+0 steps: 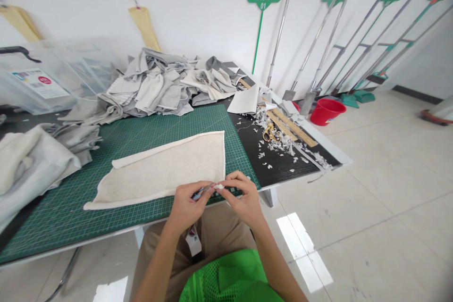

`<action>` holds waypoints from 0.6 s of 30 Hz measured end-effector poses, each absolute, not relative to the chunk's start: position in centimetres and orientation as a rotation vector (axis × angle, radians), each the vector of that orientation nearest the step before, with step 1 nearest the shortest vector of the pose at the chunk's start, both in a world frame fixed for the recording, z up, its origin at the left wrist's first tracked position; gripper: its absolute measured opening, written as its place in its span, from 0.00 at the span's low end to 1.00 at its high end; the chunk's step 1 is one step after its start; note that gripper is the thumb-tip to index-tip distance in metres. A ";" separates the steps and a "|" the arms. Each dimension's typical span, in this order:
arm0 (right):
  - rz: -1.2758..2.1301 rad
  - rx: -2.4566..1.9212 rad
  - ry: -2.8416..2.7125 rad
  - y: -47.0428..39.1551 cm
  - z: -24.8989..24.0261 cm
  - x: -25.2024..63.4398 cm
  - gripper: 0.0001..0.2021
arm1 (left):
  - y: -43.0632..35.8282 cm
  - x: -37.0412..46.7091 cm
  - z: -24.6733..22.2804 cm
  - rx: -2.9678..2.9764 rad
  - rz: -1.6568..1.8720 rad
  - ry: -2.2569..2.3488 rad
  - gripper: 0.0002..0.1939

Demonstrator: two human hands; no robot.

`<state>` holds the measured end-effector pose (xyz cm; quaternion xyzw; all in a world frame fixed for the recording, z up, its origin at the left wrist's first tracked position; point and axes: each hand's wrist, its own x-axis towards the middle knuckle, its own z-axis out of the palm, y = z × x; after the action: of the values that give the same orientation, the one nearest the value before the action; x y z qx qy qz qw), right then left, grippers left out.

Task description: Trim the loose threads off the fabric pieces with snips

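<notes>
My left hand (pixel 188 202) is closed round a small blue-grey metal tool (pixel 202 192), slim and partly covered by the fingers. Just to its right, the fingertips of my right hand (pixel 245 194) pinch a small white bit of fabric (pixel 220 186). The two hands meet over the table's front edge. Behind them a long off-white cloth (pixel 166 165) lies flat, its far edge folded over. Whether the pinched bit belongs to this cloth's near right corner, I cannot tell. The green cutting mat (pixel 141 137) lies beneath the cloth.
Grey and white cloths are heaped at the back (pixel 155 85) and on the left (pixel 46 165). Gold-handled scissors (pixel 269 133), wooden rulers (pixel 295 127) and white scraps lie on the right. A clear plastic box (pixel 81 75) stands back left. A red bucket (pixel 327 111) is on the floor.
</notes>
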<state>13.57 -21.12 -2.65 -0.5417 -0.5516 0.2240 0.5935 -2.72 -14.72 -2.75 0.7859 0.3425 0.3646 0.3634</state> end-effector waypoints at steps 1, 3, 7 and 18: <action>0.519 -1.261 -1.284 -21.1 -2.7 13.6 0.04 | -14.7 -2.7 -2.7 2.022 0.934 0.882 0.08; 0.513 -1.267 -1.288 -21.1 -2.7 13.5 0.04 | -14.7 -2.7 -2.7 2.021 0.925 0.885 0.08; 0.498 -1.280 -1.283 -21.1 -2.9 13.5 0.03 | -14.7 -2.7 -2.8 2.027 0.928 0.891 0.09; 0.519 -1.294 -1.432 -20.7 -2.7 14.2 0.07 | -14.2 -3.0 -2.3 1.924 0.788 0.888 0.11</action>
<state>14.20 -20.75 -2.68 -0.5447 -0.6025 0.2185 0.5408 -3.03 -14.21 -2.29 0.7698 0.3553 0.3152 0.4264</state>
